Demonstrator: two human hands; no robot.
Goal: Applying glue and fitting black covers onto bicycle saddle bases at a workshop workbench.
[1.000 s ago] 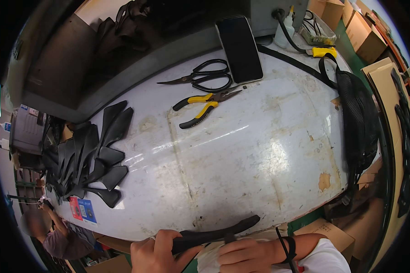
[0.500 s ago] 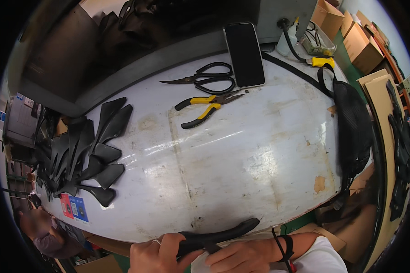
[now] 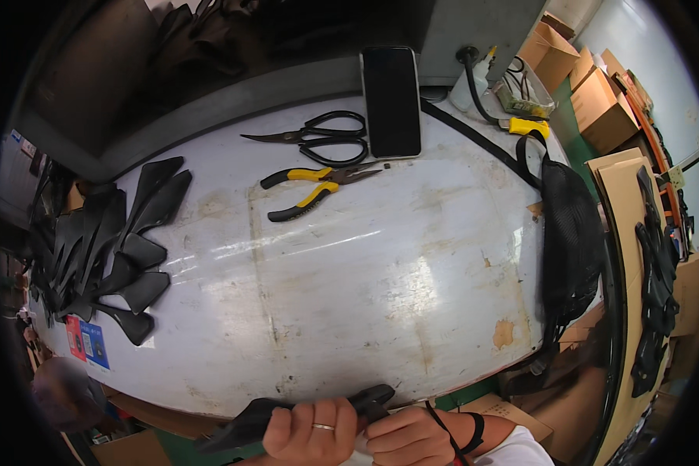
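Note:
At the table's near edge, my left hand (image 3: pixel 314 432), with a ring on one finger, is closed round a long black piece (image 3: pixel 250 423). The piece is smooth, with a wide flared end sticking out on the left and a narrower rounded end on the right. Close beside it, my right hand (image 3: pixel 410 437) has its fingers curled in, gripping a short dark strip (image 3: pixel 375 412) by the piece's right end. Whether the strip belongs to the piece cannot be seen. Similar black flared pieces (image 3: pixel 144 291) lie heaped at the table's left side.
Yellow-and-black pliers (image 3: pixel 318 185), black-handled scissors (image 3: pixel 318 140) and a phone (image 3: pixel 392 101) lie at the back of the white table (image 3: pixel 349 295). On the right are a black mesh bag (image 3: pixel 573 241), a yellow-handled tool (image 3: pixel 528 127), a bottle (image 3: pixel 471 85) and cardboard boxes (image 3: pixel 606 109). Another person (image 3: pixel 66 392) is at lower left.
The view has shifted, so the tabletop things sit further left. My left hand has turned over the black piece, whose flared end now shows left of it. My right hand stays beside it.

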